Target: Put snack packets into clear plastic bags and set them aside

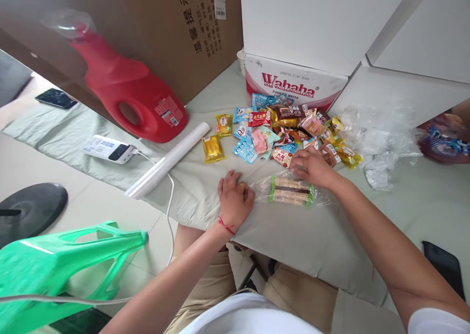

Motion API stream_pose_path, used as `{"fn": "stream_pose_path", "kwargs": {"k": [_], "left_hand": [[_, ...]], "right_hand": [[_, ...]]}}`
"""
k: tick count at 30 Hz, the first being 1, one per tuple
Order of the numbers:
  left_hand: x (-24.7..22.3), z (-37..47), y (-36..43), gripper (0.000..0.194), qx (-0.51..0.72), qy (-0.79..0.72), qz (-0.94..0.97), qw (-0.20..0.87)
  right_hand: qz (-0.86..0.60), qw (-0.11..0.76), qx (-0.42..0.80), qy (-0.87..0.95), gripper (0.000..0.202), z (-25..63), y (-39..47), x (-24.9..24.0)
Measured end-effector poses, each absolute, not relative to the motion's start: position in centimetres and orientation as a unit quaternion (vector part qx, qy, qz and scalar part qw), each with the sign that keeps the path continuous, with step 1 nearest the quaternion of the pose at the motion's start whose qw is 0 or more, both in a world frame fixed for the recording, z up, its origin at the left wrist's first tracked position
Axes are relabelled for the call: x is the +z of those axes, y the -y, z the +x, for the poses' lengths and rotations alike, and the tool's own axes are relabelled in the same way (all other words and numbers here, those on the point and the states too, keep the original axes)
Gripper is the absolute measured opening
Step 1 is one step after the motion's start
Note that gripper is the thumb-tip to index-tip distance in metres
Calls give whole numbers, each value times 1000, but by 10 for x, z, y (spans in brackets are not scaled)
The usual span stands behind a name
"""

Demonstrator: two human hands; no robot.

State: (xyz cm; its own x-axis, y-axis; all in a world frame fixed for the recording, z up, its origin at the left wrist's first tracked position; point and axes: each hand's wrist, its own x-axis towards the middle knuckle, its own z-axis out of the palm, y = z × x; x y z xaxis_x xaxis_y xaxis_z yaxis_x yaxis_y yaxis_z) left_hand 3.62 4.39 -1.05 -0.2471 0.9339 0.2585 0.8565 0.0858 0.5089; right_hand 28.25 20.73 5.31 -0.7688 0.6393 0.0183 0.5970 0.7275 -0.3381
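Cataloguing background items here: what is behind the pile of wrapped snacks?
Behind the snack pile is a Wahaha box, its upper front visible. The pile covers part of its lower front, so some lettering there cannot be read.

"Where's the green-ended snack pack (pixel 292 191)?"
"Near the front edge of the table (pixel 330 241), amid clear film (pixel 261 188), between left hand (pixel 235 202) and right hand (pixel 313 168)."
"The wrapped snacks (pixel 261 142)?"
"Heaped toward the back edge, by the Wahaha box (pixel 293 77)."

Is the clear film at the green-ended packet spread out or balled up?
Spread, though wrinkled: the film shows beyond both ends of the packet, from beside the left hand to below the right hand.
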Motion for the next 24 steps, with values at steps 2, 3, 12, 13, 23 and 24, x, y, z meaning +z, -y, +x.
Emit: {"fn": "stream_pose_path", "kwargs": {"k": [2, 3, 12, 13, 23, 24], "left_hand": [[-10, 36, -45, 15, 281, -745, 601, 74], [-9, 36, -46, 14, 274, -752, 594, 81], [10, 32, -27, 35, 402, -692, 598, -39], [11, 37, -18, 31, 397, -644, 652, -49], [12, 81, -25, 59, 267, -509, 818, 1], [13, 75, -32, 60, 261, -516, 816, 9]], "right_hand": [[-388, 44, 238, 889, 18, 282, -216, 46], [-416, 36, 277, 866, 18, 282, -218, 42], [-465, 25, 354, 811, 19, 278, -202, 31], [-469, 22, 345, 813, 19, 277, -198, 31], [-461, 38, 408, 787, 26, 283, -179, 37], [-460, 50, 419, 781, 30, 285, -180, 37]]}}
